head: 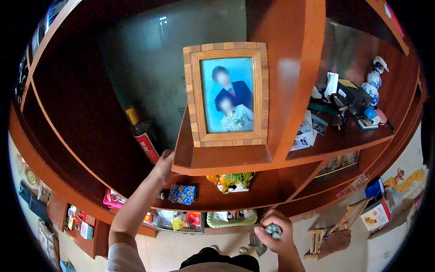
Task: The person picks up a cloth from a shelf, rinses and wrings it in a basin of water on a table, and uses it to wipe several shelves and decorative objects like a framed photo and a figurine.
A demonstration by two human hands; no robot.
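My left hand [165, 166] reaches to the left end of a small raised wooden shelf [224, 165], beside a dark bottle with a red label [146, 146]; its fingers are partly hidden behind the shelf edge. A wood-framed photograph [192, 98] of two people stands on that shelf. At the lower right, my right hand [276, 231] is closed on a bunched greyish-green cloth [272, 231], part of which hangs below the fist. Under the raised shelf are a green and yellow glazed figurine [231, 182] and a blue flowered box [182, 194].
A shelf at right holds papers [306, 132], a dark box [353, 97] and a blue-and-white gourd-shaped vase [372, 88]. Below are an open drawer [180, 231] of small things and a pale green basket [232, 224]. A wooden stool or chair [334, 241] stands lower right.
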